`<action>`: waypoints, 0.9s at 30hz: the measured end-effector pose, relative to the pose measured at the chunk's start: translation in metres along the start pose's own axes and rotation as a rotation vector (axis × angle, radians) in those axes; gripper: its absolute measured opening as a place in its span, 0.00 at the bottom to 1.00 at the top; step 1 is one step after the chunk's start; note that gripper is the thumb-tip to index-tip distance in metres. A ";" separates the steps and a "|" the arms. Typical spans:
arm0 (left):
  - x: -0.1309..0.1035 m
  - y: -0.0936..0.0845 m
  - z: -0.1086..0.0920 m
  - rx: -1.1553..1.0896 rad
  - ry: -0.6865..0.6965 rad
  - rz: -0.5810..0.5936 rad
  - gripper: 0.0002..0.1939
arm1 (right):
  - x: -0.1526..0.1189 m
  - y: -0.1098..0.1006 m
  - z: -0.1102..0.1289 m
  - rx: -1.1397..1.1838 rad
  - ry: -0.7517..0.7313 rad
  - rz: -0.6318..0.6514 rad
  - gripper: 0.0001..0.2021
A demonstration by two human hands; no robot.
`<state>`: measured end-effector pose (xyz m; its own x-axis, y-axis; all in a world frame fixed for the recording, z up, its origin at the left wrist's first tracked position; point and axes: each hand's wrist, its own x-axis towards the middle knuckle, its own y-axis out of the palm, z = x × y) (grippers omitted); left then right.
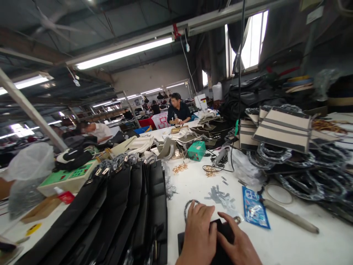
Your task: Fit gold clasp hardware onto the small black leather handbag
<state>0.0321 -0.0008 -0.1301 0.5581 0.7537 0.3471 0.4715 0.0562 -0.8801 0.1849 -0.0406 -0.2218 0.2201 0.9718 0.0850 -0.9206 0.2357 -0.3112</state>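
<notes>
Both of my hands rest on a small black piece (220, 230) lying on the white table (286, 243) at the bottom of the view. My left hand (199, 230) presses flat on its left part, fingers spread. My right hand (239, 246) grips its right edge. A thin metal ring (188, 207) lies just beyond my left fingertips. A blue printed packet (255, 208) and a scatter of small grey metal parts (220, 195) lie a little farther out.
A row of black bags (129, 206) stands at left. Striped bags and coiled black handles (303, 162) pile up at right. A teal box (196, 150), gold fittings (179, 168) and a grey tool (289, 216) lie on the table. Other people work farther back.
</notes>
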 end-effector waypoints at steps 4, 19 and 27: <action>-0.062 0.039 0.038 0.107 0.009 -0.380 0.27 | -0.001 0.001 0.003 0.004 0.028 -0.014 0.23; -0.089 0.044 0.071 -0.075 -0.278 -0.261 0.12 | 0.010 -0.021 0.036 -0.293 0.056 0.189 0.22; -0.088 0.052 0.069 -0.209 -0.401 -0.349 0.12 | 0.078 -0.069 0.064 -0.502 0.022 0.239 0.16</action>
<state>-0.0395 -0.0195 -0.2289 0.0613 0.9055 0.4199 0.7293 0.2466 -0.6382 0.2448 0.0180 -0.1334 0.0357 0.9974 -0.0618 -0.6802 -0.0211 -0.7327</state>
